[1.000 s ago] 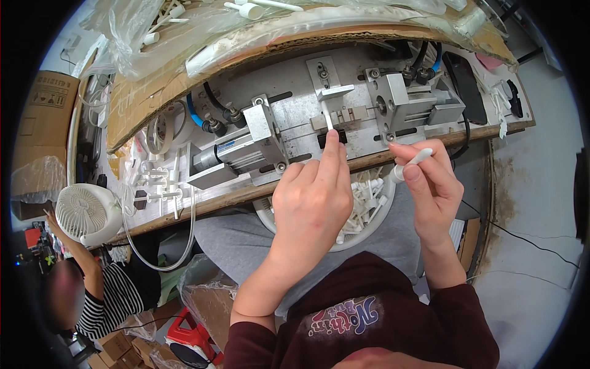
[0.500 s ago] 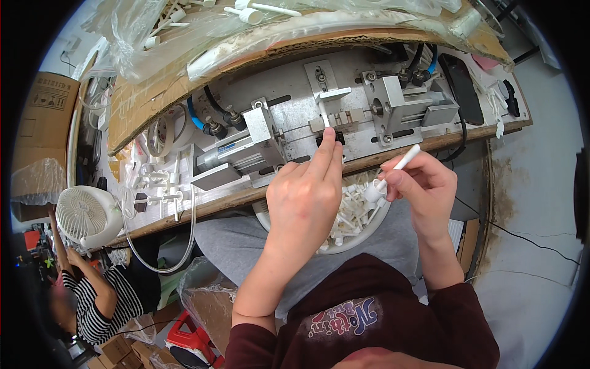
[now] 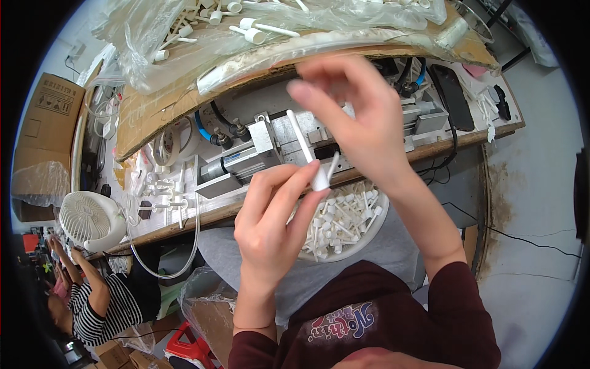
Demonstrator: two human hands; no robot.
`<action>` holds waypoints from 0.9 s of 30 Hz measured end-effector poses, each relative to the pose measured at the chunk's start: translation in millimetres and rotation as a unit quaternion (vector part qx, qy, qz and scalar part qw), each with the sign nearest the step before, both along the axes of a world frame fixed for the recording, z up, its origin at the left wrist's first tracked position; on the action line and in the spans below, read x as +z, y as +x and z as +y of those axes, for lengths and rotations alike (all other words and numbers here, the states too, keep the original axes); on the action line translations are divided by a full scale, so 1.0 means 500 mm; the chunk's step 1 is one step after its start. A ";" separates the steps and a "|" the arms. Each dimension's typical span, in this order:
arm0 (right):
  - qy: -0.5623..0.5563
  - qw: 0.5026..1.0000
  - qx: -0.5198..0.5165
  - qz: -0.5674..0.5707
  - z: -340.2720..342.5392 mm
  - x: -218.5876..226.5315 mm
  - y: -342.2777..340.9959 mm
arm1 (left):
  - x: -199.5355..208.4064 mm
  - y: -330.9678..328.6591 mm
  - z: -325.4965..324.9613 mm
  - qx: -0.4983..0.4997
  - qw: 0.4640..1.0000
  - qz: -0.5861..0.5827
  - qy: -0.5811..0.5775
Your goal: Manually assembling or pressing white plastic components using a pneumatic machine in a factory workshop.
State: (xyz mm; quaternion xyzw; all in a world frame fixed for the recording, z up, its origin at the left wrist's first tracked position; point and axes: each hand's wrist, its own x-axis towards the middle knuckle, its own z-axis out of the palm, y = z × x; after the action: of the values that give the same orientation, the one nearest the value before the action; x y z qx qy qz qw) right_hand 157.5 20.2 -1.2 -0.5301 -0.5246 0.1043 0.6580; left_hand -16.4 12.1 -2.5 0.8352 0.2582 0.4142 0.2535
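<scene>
My left hand (image 3: 265, 221) pinches a white plastic cap with a long stick (image 3: 298, 134) between thumb and fingertips, the stick pointing up and away. A short thin white piece (image 3: 334, 165) shows right beside the cap; whether it is joined to it I cannot tell. Above the metal fixture (image 3: 267, 144), my right hand (image 3: 372, 120) is raised, its thumb and fingers apart and blurred, with nothing visible between them. It hides the fixture's middle. Below both hands, a round white tub (image 3: 352, 253) on my lap holds many small white capped pieces.
A cardboard sheet (image 3: 144, 117) with plastic film and loose white sticks covers the bench's far side. On the bench lie a black phone (image 3: 452, 95), tape rolls (image 3: 165, 144) and white plastic frames (image 3: 166, 200). A fan (image 3: 91, 220) stands left; a person in stripes (image 3: 104, 307) sits beyond.
My left hand has drawn back from the fixture and now holds the white cap with its stick. My right hand, which held a similar piece, has risen over the fixture.
</scene>
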 end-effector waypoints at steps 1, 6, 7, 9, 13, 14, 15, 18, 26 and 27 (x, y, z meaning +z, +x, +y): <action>0.035 0.993 -0.057 -0.097 0.037 0.018 0.011 | -0.006 0.004 0.002 0.011 1.000 0.014 0.003; 0.056 0.922 -0.123 -0.363 0.217 0.057 0.038 | -0.059 0.036 -0.006 0.021 0.986 0.118 0.119; -0.006 0.927 -0.095 -0.363 0.240 0.059 0.047 | -0.066 0.043 -0.005 0.015 0.983 0.124 0.132; -0.116 0.930 -0.007 -0.349 0.273 0.070 0.056 | -0.074 0.050 -0.002 0.013 0.978 0.140 0.155; -0.113 0.942 0.001 -0.317 0.243 0.080 0.080 | -0.078 0.059 0.003 0.013 0.972 0.152 0.179; -0.062 0.943 -0.011 -0.327 0.229 0.073 0.096 | -0.075 0.063 0.006 0.014 0.972 0.153 0.176; -0.012 0.942 -0.021 -0.336 0.213 0.074 0.099 | -0.073 0.064 0.011 0.017 0.973 0.155 0.172; -0.102 0.988 0.050 -0.106 0.123 0.124 0.080 | -0.075 0.062 0.014 0.023 0.974 0.161 0.158; -0.048 0.997 0.054 -0.005 -0.061 0.026 0.069 | -0.076 0.058 0.012 0.014 0.985 0.129 0.110; -0.060 0.997 0.049 0.017 -0.085 0.015 0.060 | -0.074 0.059 0.012 0.000 0.992 0.099 0.084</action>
State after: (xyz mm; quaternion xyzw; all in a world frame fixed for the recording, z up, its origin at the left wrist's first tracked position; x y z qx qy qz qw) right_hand 187.6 -22.5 6.3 -0.5406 -0.5317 0.1770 0.6275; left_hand 13.1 18.1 -39.6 0.8901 0.2465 0.3501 0.1562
